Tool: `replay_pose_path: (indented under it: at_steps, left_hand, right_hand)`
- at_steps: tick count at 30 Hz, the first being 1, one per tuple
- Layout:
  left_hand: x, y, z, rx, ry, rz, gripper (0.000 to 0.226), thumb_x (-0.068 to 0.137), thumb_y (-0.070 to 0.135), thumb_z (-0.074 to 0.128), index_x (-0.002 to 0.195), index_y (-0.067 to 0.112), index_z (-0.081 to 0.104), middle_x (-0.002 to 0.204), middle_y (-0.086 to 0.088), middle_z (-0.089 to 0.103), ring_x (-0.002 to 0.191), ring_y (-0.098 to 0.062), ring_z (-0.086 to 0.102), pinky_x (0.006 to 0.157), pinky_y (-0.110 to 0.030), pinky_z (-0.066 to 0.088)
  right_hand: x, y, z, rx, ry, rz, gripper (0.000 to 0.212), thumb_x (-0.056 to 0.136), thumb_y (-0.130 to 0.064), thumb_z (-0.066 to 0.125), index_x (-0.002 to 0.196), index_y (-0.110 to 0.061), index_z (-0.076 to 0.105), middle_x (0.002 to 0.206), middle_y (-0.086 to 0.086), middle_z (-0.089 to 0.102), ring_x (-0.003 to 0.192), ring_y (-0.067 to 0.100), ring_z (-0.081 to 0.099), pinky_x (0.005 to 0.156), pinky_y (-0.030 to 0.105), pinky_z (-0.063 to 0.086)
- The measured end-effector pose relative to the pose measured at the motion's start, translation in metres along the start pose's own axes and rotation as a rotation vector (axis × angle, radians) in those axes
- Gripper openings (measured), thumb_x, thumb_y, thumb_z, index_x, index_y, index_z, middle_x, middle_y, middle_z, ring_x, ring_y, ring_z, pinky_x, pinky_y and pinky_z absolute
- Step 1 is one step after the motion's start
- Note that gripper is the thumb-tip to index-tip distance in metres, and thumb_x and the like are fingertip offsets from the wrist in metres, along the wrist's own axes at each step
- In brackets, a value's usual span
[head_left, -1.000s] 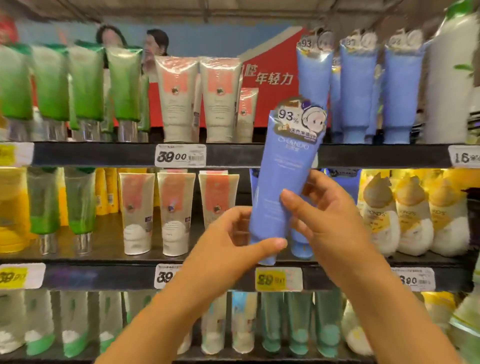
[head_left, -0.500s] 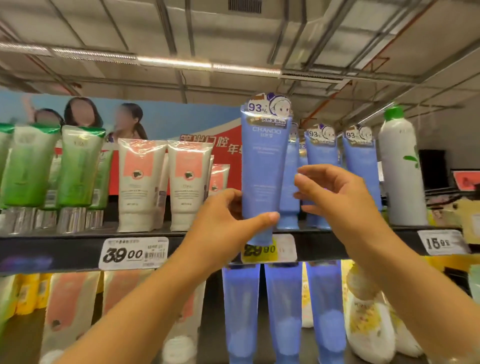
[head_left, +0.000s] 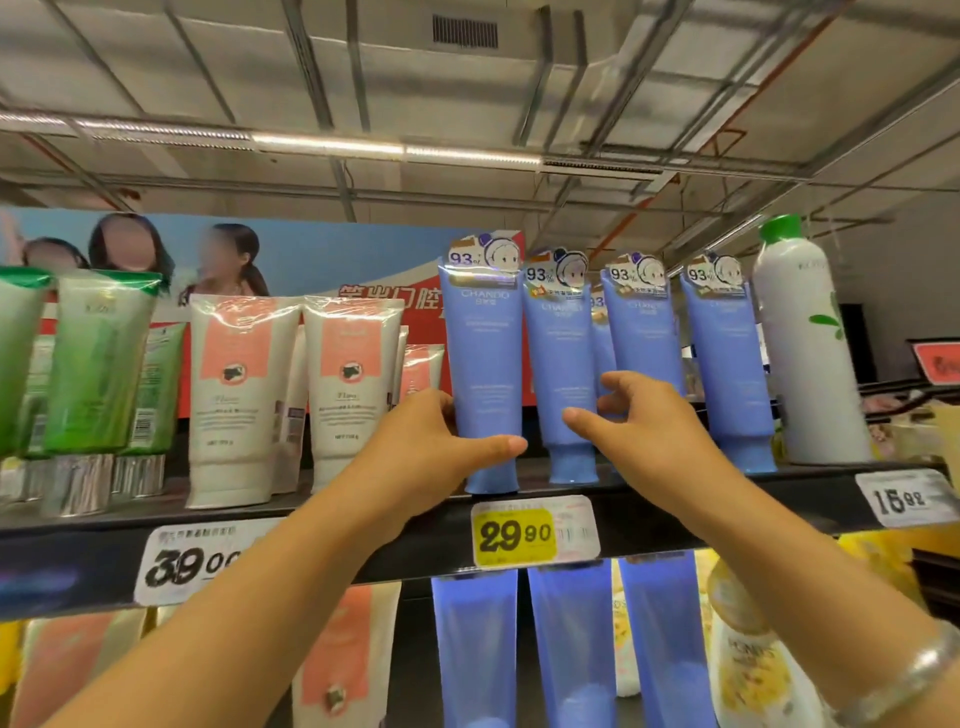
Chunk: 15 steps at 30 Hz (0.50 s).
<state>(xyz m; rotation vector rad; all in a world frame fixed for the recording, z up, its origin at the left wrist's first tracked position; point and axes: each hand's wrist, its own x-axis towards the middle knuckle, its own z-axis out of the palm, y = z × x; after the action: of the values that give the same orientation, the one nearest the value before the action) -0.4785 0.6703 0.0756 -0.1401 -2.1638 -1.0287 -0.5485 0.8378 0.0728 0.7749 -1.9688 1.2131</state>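
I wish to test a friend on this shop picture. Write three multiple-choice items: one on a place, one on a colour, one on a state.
1. Where does the blue tube in the left hand stand? A) lower shelf B) top shelf, above the yellow price tag C) a basket
2. What colour is the cap of the white bottle? A) red B) green C) black
3. What does the left hand do? A) lies flat B) points upward C) grips the tube
Key: 1 B, its base rests there; 2 B, green top; 3 C, it curls round the tube.
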Motion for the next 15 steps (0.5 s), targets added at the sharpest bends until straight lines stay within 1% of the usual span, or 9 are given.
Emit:
replay_pose_path:
  at_steps: [2,4,7,9,11,15]
  left_hand:
    - [0.002,-0.001,0.002,0.02,0.007,-0.003,0.026,0.07,0.038,0.078,0.086,0.028,0.06,0.089,0.007,0.068,0.081,-0.008,0.064,0.071,-0.026,0.055]
    - [0.003,-0.002,0.004,0.045,0.031,-0.002,0.034,0.07,0.039,0.078,0.095,0.024,0.061,0.093,0.004,0.068,0.083,-0.011,0.064,0.072,-0.028,0.055]
    - [0.003,-0.002,0.007,0.1,0.072,0.022,0.045,0.07,0.04,0.077,0.107,0.02,0.059,0.093,0.005,0.063,0.083,-0.011,0.062,0.067,-0.023,0.053]
    - [0.003,-0.003,0.008,0.14,0.112,0.045,0.048,0.07,0.041,0.077,0.107,0.021,0.055,0.094,0.005,0.061,0.085,-0.012,0.062,0.068,-0.024,0.053]
    - [0.002,-0.004,0.009,0.166,0.142,0.053,0.051,0.07,0.042,0.077,0.108,0.019,0.052,0.098,0.002,0.061,0.089,-0.015,0.062,0.069,-0.026,0.053]
    - [0.003,-0.006,0.01,0.209,0.174,0.062,0.055,0.071,0.042,0.077,0.111,0.015,0.05,0.105,-0.002,0.063,0.091,-0.018,0.062,0.063,-0.02,0.047]
  right_hand:
    - [0.003,0.0,0.005,0.013,-0.013,0.007,0.044,0.086,-0.029,0.066,0.123,-0.009,0.052,0.117,0.007,0.062,0.107,0.026,0.058,0.089,0.042,0.049]
    - [0.006,0.001,0.01,0.018,-0.007,0.015,0.043,0.085,-0.028,0.068,0.121,-0.009,0.052,0.12,0.011,0.062,0.107,0.027,0.059,0.09,0.045,0.049]
    - [0.008,0.003,0.016,0.047,0.019,0.025,0.047,0.082,-0.028,0.07,0.12,-0.009,0.05,0.121,0.011,0.061,0.107,0.026,0.059,0.087,0.038,0.049]
    - [0.007,0.003,0.019,0.063,0.048,0.026,0.05,0.081,-0.03,0.071,0.12,-0.009,0.049,0.12,0.009,0.061,0.106,0.025,0.059,0.082,0.033,0.048]
    - [0.005,0.004,0.021,0.056,0.068,0.018,0.051,0.081,-0.031,0.071,0.121,-0.009,0.048,0.12,0.009,0.06,0.107,0.025,0.059,0.081,0.031,0.048]
    - [0.004,0.006,0.022,0.056,0.075,-0.001,0.049,0.082,-0.03,0.069,0.121,-0.009,0.048,0.121,0.01,0.06,0.107,0.025,0.058,0.08,0.031,0.048]
